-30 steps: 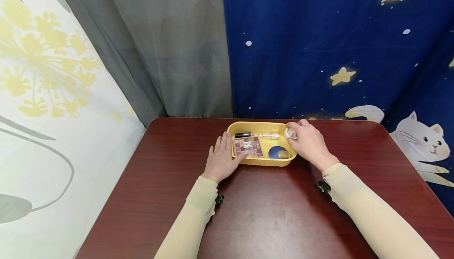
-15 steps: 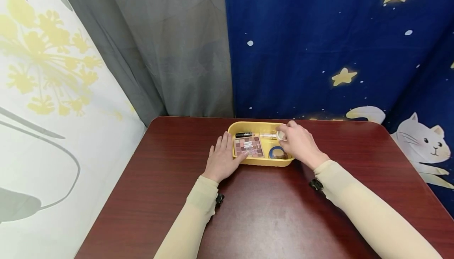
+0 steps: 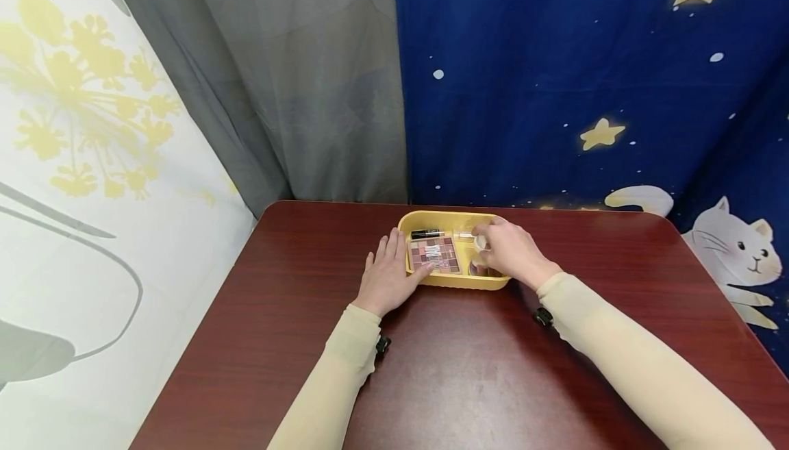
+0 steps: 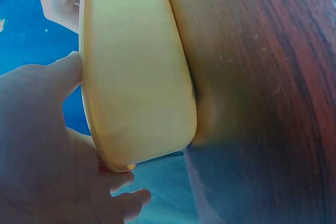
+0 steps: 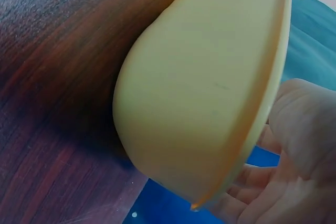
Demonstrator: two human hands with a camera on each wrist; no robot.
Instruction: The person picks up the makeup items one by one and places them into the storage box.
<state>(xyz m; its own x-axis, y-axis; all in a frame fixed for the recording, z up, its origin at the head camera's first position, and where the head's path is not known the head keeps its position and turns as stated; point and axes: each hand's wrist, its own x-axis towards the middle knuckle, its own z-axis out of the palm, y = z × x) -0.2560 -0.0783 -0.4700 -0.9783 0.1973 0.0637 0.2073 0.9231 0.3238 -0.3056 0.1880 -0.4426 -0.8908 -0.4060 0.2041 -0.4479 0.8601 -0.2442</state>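
Observation:
Near the far edge of the table is a yellow plastic basket (image 3: 457,283). My left hand (image 3: 387,275) rests against its left end, fingers straight and thumb over the near rim. Inside lie an eyeshadow palette (image 3: 435,256), a black tube (image 3: 425,234) and a slim clear-and-pink tube (image 3: 464,236). My right hand (image 3: 514,251) reaches over the right end and pinches a small round white-rimmed compact (image 3: 479,243). Below that hand, partly covered, sits a blue-rimmed round case (image 3: 476,268). Both wrist views show mainly the basket's outer wall (image 4: 136,72), with its contents hidden.
The dark red-brown wooden table (image 3: 444,368) stretches toward me and to both sides. Behind it hang a grey curtain (image 3: 320,94) and a blue star-patterned curtain (image 3: 524,94). A white patterned cloth (image 3: 92,265) borders the left side.
My right hand has moved left, from the basket's right end further in over it, carrying the white-rimmed compact. It now covers more of the blue-rimmed case. My left hand has stayed in place.

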